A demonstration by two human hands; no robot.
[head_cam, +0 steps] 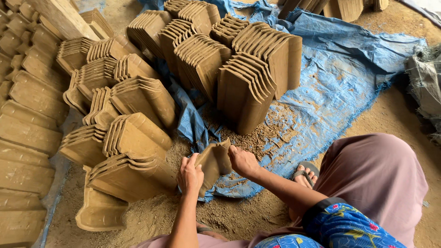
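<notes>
Clay-brown and still unfired by the look of it, a single roof tile stood tilted on edge between the person's two hands, low over the sandy floor. The left hand was closed around the tile's lower left edge, fingers wrapped over it. The right hand pinched the upper right corner, thumb and fingers shut on the clay. Just beyond lay a crumpled blue tarp scattered with crumbs, and rows of stacked tiles leaned upon it, more heaped to the left.
</notes>
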